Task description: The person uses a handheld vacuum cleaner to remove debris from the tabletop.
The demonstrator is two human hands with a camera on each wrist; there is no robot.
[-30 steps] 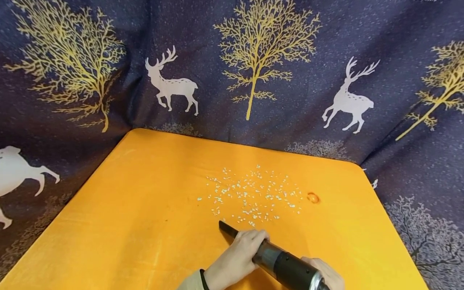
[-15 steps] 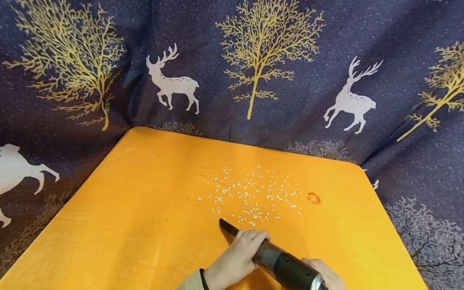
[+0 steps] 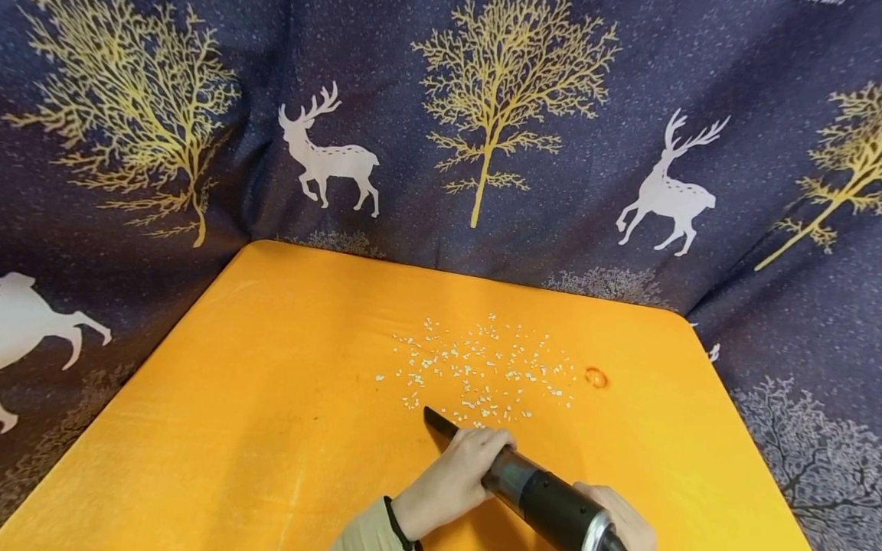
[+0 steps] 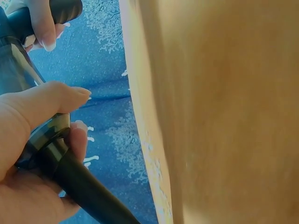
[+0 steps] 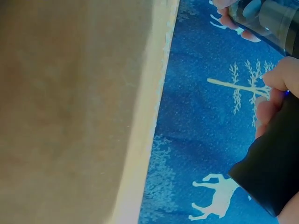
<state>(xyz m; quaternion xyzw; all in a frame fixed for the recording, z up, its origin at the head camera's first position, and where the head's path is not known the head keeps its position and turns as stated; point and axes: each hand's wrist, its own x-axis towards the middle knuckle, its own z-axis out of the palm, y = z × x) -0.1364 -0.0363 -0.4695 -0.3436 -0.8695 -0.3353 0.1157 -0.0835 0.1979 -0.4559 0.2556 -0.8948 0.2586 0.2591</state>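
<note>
Hands clamped on black handheld vacuum: left hand near nozzle, right hand round handle. Nozzle tip just beside white bits scattered on orange worktop.

Pale sleeve, black wristband (narrow)

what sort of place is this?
Likely a makeshift staging area, perhaps indoors: navy deer-and-tree print fabric hangs behind and beside an orange table, which has white scraps scattered across part of its top.
</note>
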